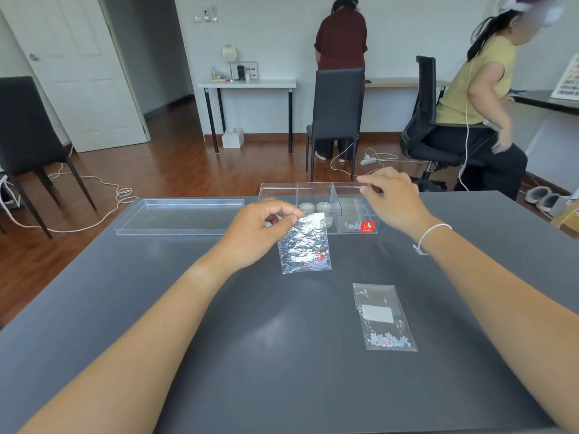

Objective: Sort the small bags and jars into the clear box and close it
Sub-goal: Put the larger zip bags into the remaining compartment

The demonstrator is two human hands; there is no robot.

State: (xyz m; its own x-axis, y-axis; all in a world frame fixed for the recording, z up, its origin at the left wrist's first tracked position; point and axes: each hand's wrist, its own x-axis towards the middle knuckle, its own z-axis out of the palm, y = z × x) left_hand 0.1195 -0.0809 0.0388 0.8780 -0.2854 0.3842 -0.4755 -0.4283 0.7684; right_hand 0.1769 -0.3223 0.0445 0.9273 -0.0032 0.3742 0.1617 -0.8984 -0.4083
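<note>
A: Item one, nearest: flat clear plastic bag with a white label and pale beads [384, 317], lying on the dark grey table [156, 292], well below both sets of fingers, untouched.

B: Item two?

A: Crinkled clear plastic bag with red and white beads [304, 245], hanging from the left hand [257, 233], pinched at its top edge between thumb and fingertips [289, 219].

B: Handling advice?

A: Keep the pinch at the top, carry it beyond the fingers to a free compartment, lower beads first.

B: Right hand [391, 203]?

A: Fingers loosely spread over the far right rim of the clear divided plastic box [279, 192]; contact unclear.

B: Obstructions?

A: Small round clear jars [316, 207] fill the middle cell, directly behind the held bag. Clear flat lid [178, 216] lies left of the left hand, beside the box.
</note>
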